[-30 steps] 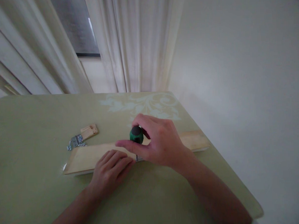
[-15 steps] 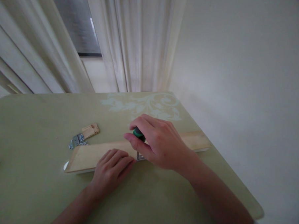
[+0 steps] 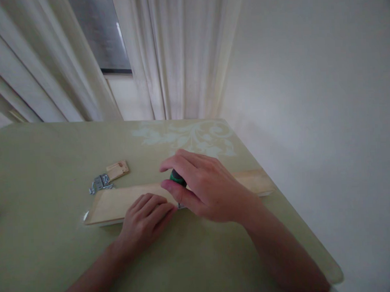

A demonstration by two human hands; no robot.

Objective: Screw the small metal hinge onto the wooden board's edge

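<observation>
A long pale wooden board [image 3: 110, 204] lies flat across the green table [image 3: 54, 169]. My left hand [image 3: 143, 223] rests palm down on its near edge, fingers together, pressing it. My right hand [image 3: 205, 188] is closed around a green-handled screwdriver [image 3: 177, 178] held upright, its metal shaft meeting the board just right of my left fingertips. Most of the handle is hidden under my fingers.
A small wooden block [image 3: 117, 169] and a metal hinge [image 3: 100, 183] lie on the table behind the board's left end. White curtains [image 3: 165, 57] hang past the far edge. The table's right edge drops off to a pale floor [image 3: 327, 136].
My right hand has wrapped further over the screwdriver handle, covering the dark cap that showed a second ago. The left hand and the board have stayed put.
</observation>
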